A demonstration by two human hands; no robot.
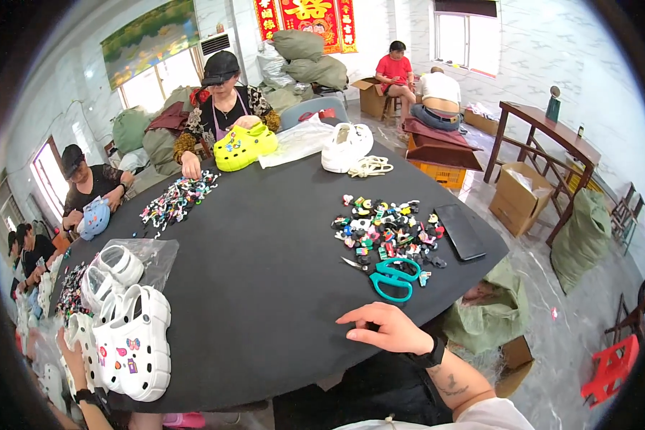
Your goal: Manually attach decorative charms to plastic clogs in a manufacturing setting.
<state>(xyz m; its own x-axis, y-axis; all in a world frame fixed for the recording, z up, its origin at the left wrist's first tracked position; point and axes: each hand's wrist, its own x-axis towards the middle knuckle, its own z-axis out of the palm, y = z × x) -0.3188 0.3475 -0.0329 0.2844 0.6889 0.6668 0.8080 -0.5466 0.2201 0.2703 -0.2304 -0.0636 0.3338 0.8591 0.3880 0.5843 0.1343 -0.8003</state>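
Observation:
My right hand (388, 327) rests on the near edge of the round black table (265, 272), fingers loosely apart and pointing left, holding nothing. A black watch sits on its wrist. Closest to it are teal-handled scissors (394, 276), a little beyond the fingers. Behind the scissors lies a pile of small colourful shoe charms (387, 229), with a black phone (460, 231) to its right. My left hand is out of sight.
White clogs (132, 344), some bagged, lie at the near left, where a co-worker's hand (74, 352) holds one. Across the table a person handles a yellow clog (244, 147) beside another charm pile (175, 201). White shoes (345, 147), sacks, boxes and a wooden table (545, 122) surround.

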